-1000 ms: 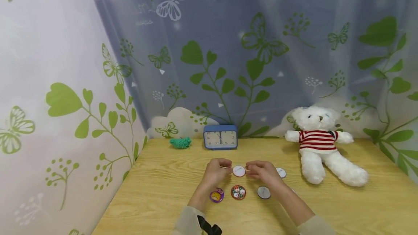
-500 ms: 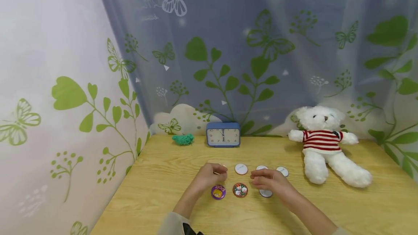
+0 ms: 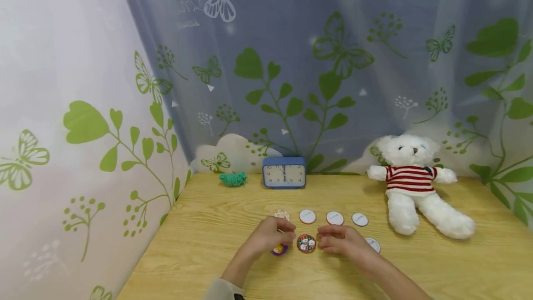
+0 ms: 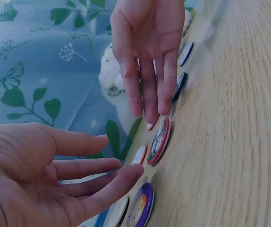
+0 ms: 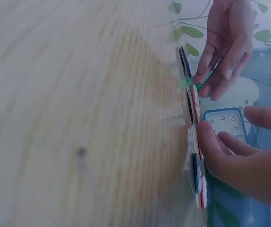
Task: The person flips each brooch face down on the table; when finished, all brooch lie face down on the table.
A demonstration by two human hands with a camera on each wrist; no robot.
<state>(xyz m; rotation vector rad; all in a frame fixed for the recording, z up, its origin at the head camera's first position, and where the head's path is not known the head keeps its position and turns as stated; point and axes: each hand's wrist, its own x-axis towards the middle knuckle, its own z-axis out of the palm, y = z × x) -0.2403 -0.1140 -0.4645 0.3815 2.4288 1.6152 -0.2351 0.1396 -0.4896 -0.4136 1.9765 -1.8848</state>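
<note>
Both hands flank a round button badge (image 3: 306,243) with a red rim and a green, white and red picture, lying face up on the table. My left hand (image 3: 266,235) is on its left, fingers relaxed, partly covering a purple badge (image 3: 279,250) with a yellow figure. On the right, my right hand (image 3: 343,243) extends loosely bent fingers toward the same badge. In the left wrist view the right hand (image 4: 149,61) shows its palm and holds nothing; the left hand (image 4: 55,175) is above the purple badge (image 4: 141,205).
Behind the hands lies a row of badges: a pale clear-edged one (image 3: 281,214) and white-backed ones (image 3: 307,216). Another white-backed badge (image 3: 372,244) is beside the right wrist. Along the back stand a blue clock (image 3: 284,173), a green bundle (image 3: 233,179) and a white teddy bear (image 3: 410,184).
The hands have moved from around a white-backed badge in the back row, apart and nearer, to either side of the red-rimmed badge. The badges keep their places.
</note>
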